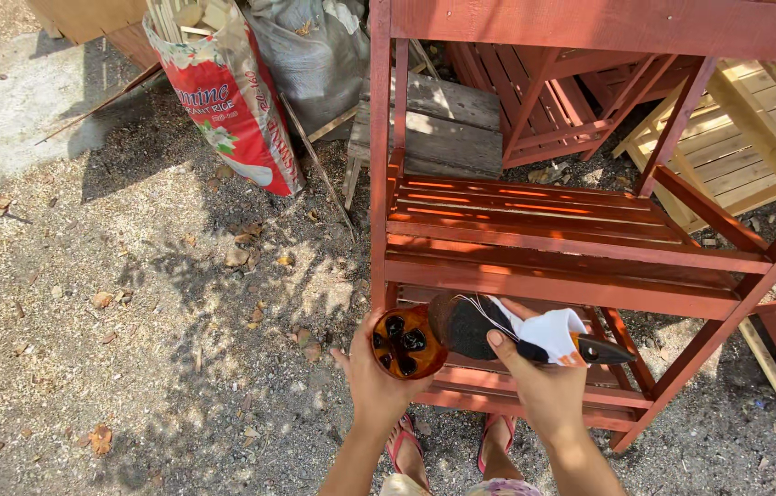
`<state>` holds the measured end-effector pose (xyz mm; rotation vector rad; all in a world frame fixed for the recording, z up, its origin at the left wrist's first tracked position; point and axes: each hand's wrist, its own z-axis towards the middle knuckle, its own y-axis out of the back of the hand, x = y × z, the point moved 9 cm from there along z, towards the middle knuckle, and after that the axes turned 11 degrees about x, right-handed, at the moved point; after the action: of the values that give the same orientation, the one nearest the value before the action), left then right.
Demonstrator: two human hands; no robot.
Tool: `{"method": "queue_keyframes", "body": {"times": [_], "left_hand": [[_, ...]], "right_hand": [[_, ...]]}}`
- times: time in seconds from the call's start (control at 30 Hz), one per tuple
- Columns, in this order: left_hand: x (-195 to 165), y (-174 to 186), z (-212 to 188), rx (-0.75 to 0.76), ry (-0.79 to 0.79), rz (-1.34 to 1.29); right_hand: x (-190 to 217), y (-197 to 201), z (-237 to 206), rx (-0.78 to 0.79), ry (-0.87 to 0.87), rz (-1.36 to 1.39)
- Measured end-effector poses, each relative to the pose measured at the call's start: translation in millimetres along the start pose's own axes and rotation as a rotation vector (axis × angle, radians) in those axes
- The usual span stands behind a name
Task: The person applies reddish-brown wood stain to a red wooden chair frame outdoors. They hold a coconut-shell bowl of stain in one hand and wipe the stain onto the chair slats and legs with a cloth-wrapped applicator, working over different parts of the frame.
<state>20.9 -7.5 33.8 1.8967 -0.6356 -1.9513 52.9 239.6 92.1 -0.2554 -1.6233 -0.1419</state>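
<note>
Can't really tell what the dark lumps in the one small round cup (405, 343) are, but the left hand (375, 378) cups it from below at the red slatted rack's (553, 241) front lower-left corner, while the right hand (542, 384) grips one brush (472, 328) wrapped in white cloth.

Red slatted shelf (572, 241) blocks ahead, open ground (131, 303) left
</note>
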Motion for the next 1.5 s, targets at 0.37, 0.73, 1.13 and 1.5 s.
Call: {"method": "queue_keyframes", "body": {"times": [0.37, 0.73, 1.13, 1.5], "left_hand": [[-18.7, -2.4, -12.3, 0.106, 0.042, -0.049], [31.9, 49.9, -0.9, -0.066, 0.174, -0.013], [69.2, 73.6, 10.2, -0.107, 0.213, 0.016], [56.7, 65.1, 30.6, -0.07, 0.189, 0.016]], "right_hand": [[-3.3, -6.2, -37.7, -0.224, 0.019, 0.183], [-110.2, -78.5, 73.5, -0.745, -0.367, 0.778], [-140.2, -136.7, 104.3, -0.886, -0.492, 0.878], [-153.3, -125.8, 122.0, -0.817, -0.362, 0.859]]}}
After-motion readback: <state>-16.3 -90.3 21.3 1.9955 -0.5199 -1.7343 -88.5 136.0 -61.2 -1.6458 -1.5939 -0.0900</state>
